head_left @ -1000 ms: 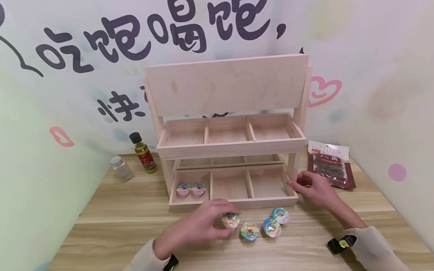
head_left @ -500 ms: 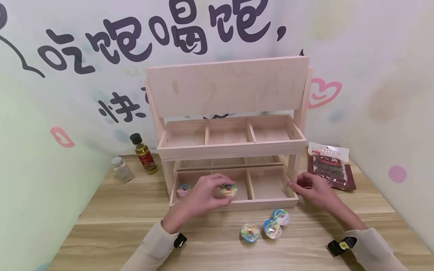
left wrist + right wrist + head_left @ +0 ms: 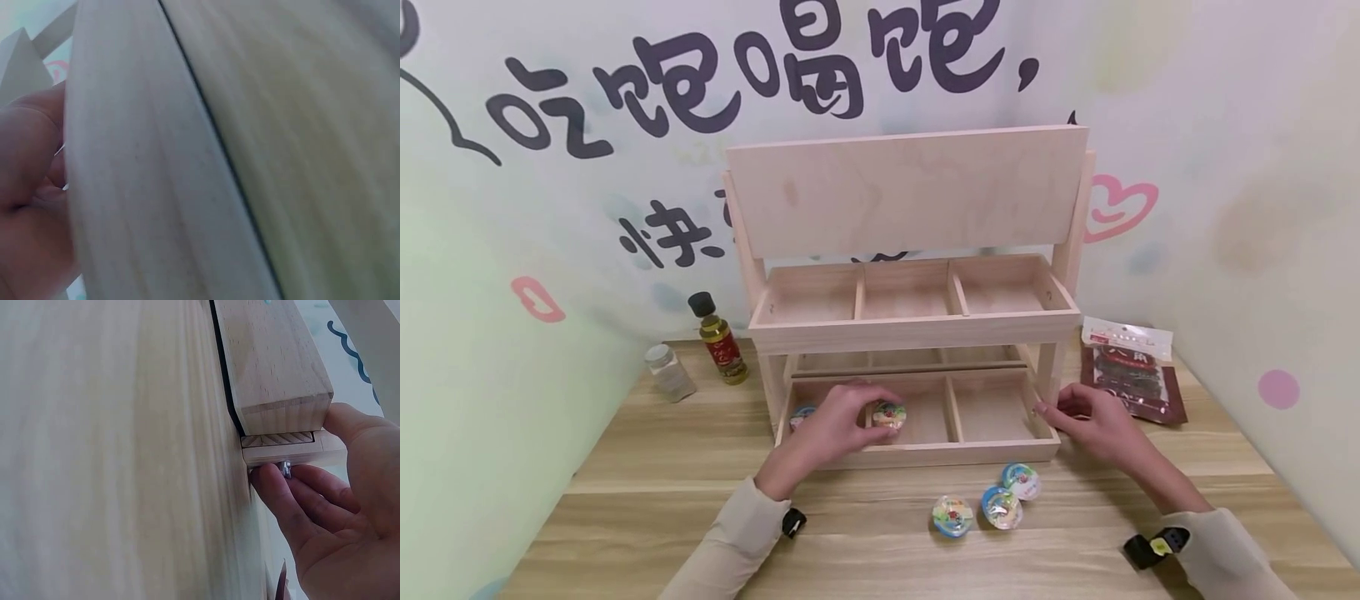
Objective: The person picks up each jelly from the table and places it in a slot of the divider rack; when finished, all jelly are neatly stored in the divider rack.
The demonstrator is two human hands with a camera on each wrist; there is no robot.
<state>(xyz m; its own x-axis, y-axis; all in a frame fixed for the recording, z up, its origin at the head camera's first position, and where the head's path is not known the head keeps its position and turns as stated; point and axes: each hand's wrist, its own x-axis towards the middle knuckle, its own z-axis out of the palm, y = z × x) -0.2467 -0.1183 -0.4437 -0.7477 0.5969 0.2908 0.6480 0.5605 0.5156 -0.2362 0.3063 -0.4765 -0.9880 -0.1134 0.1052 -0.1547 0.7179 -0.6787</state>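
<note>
My left hand (image 3: 831,427) pinches a small jelly cup (image 3: 889,415) between thumb and fingers, at the divider between the left and middle compartments of the wooden rack's lower tray (image 3: 940,455). Behind that hand, another jelly cup (image 3: 801,416) shows partly in the left compartment. In the left wrist view, the tray's front wall (image 3: 137,156) hides much of the hand, and the held cup is not seen. My right hand (image 3: 1097,423) grips the tray's right end; the right wrist view shows its thumb and fingers (image 3: 281,494) at either side of the wood, near a metal screw.
Three loose jelly cups (image 3: 953,517) lie on the table before the rack. An oil bottle (image 3: 721,342) and a small lidded jar (image 3: 670,373) stand left of it. Spice packets (image 3: 1131,371) lie at the right. The upper tray (image 3: 917,329) overhangs the lower one's back.
My left hand has carried a jelly cup from the table up and slightly left over the lower tray, covering one of the cups there. The right hand has stayed put.
</note>
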